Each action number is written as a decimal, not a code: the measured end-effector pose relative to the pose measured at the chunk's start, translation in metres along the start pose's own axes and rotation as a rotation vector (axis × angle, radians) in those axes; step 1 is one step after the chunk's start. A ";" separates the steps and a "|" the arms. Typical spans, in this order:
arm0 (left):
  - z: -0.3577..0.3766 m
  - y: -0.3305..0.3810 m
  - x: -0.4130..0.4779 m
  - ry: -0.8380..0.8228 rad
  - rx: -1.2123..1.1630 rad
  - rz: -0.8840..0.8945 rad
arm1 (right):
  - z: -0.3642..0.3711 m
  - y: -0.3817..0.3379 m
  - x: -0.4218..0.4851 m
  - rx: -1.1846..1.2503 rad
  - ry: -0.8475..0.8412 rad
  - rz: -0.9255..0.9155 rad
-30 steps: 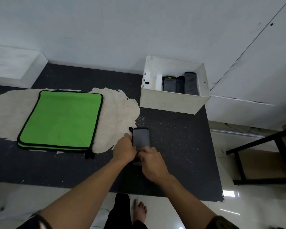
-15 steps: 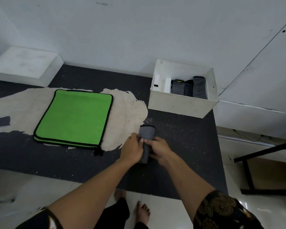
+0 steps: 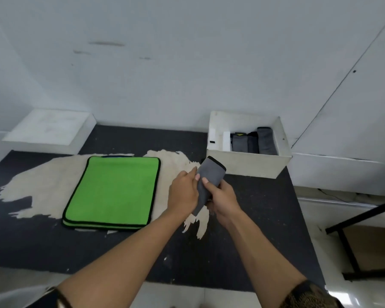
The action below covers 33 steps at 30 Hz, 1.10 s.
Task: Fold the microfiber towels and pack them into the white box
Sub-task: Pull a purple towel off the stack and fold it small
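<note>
**Asker:** What are the hands holding?

**Describer:** A folded grey towel (image 3: 210, 174), lifted clear of the dark tabletop (image 3: 253, 218). It is tilted, with its black-edged top end leaning toward the white box (image 3: 249, 163). The right hand (image 3: 222, 196) is wrapped round its lower half with the thumb in front. The left hand (image 3: 183, 192) pinches its left edge. Both hands are clamped on it, most likely so that the tight bundle cannot spring open while it is in the air.

**Asker:** Where is the box, and what is in it?

**Describer:** It sits at the far right of the tabletop, close to the wall and just beyond the raised towel. Inside, toward its right side, several dark packed towels (image 3: 252, 143) stand on end, pressed side by side, next to a white insert (image 3: 226, 141). The narrow fold seems chosen to match them, so that this towel can slot in upright.

**Asker:** Is anything else waiting?

**Describer:** Yes. To the left, green towels (image 3: 113, 190) lie flat in a neat stack on a pale worn patch (image 3: 42, 181) of the tabletop. They are well apart from the box and within reach of the left arm. They look like the work to come, since they are too broad to fit unfolded. The step in hand, I judge, is carrying the grey one to the box.
</note>
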<state>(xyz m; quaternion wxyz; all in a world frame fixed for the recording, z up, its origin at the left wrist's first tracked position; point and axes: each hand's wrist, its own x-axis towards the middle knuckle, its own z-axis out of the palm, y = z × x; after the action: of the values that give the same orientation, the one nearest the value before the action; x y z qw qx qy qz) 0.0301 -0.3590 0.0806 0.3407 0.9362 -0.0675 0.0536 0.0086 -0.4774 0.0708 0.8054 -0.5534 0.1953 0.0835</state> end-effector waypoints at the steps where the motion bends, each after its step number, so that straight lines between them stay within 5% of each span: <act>1: -0.004 0.006 0.007 0.019 -0.009 0.008 | 0.003 -0.009 0.001 0.001 0.023 -0.031; 10: -0.006 0.053 0.053 -0.189 -0.032 0.190 | -0.009 -0.064 0.014 -0.102 0.272 -0.214; 17: 0.021 0.095 0.121 -0.164 -0.258 -0.085 | -0.034 -0.117 0.080 -0.277 0.261 -0.293; 27: 0.089 0.086 0.234 -0.310 0.019 -0.326 | -0.092 -0.152 0.228 -0.822 0.231 -0.100; 33: 0.122 0.071 0.253 -0.399 0.218 -0.258 | -0.105 -0.133 0.269 -0.914 0.199 0.041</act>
<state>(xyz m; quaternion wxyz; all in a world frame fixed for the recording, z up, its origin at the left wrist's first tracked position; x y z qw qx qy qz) 0.2739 -0.5143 0.0697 0.2217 0.9603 -0.0070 -0.1689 0.2762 -0.6466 0.0431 0.4546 -0.8528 0.2257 0.1234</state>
